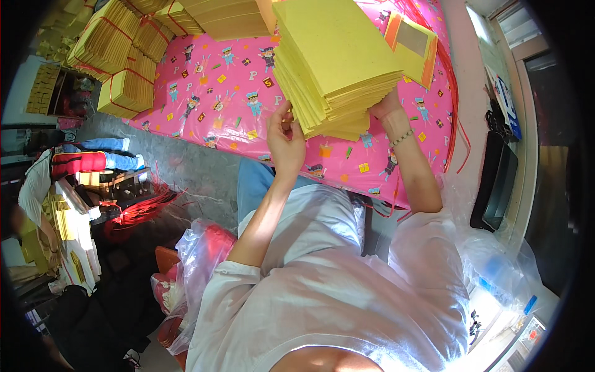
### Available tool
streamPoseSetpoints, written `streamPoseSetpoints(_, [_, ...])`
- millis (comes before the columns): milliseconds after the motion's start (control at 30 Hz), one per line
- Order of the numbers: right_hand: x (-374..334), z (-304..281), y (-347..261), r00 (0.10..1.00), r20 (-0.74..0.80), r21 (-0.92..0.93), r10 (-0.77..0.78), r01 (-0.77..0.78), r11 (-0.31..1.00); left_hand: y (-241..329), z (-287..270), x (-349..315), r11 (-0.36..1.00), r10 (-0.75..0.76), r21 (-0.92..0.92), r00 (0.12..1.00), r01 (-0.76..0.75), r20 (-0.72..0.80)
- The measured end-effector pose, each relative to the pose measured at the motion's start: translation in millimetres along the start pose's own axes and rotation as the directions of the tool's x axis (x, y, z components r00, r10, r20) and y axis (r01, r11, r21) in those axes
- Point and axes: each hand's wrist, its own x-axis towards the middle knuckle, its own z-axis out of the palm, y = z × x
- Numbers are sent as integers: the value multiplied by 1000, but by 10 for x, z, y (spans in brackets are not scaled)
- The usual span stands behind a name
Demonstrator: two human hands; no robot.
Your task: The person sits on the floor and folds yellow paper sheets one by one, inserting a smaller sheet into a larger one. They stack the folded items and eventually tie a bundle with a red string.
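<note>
A thick stack of yellow paper sheets (347, 59) is held at a tilt above the pink table, its lower edges fanned unevenly. At the stack's lower left corner, my left hand (288, 136) has its fingers curled against the sheet edges. My right hand (387, 106), with a beaded bracelet on the wrist, grips the stack's right side; most of its fingers are hidden behind the paper. Just beyond the right hand lies a yellow and orange packet with a greyish panel (412, 44).
A pink patterned plastic cover (229, 102) spreads over the table. Bundles of yellow paper tied with red string (127, 90) stand at the far left. Red strings (455, 118) hang along the right edge. A person (40, 186) works at another table on the left.
</note>
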Motion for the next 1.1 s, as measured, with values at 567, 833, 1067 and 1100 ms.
streamPoseSetpoints(567, [-92,219,-29,989,-145,-216,2,-33,976,12,-109,43,994,-64,-83,997,66,33])
streamPoseSetpoints(833, [78,-171,93,993,-94,-112,-75,64,992,243,93,446,979,101,-180,994,-93,38])
streamPoseSetpoints(1067, [314,-764,214,931,366,157,2,-64,985,291,250,469,952,155,-280,983,-124,93])
streamPoseSetpoints(1100, [322,-736,219,889,458,215,9,-121,969,284,247,466,951,162,-280,983,-132,86])
